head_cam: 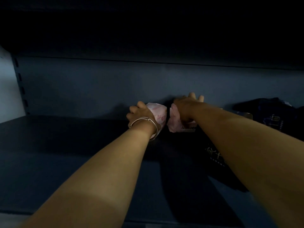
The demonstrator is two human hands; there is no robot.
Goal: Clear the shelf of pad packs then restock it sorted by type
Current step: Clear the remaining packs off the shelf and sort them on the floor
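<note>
Both my arms reach deep into a dark blue shelf [65, 137]. My left hand [139, 115], with bangles on the wrist, grips a pink pad pack [158, 113] near the back wall. My right hand [185, 106] holds a second pink pad pack [175, 124] right beside the first, with fingertips reaching toward the back panel. A dark pad pack [213, 155] with white print lies under my right forearm. Another dark pack [269, 112] sits at the far right by the back wall.
The shelf's back panel [98, 89] is dark blue, with a slotted upright [20, 86] at the left corner. The underside of the shelf above [148, 30] hangs low overhead. The left half of the shelf board is bare.
</note>
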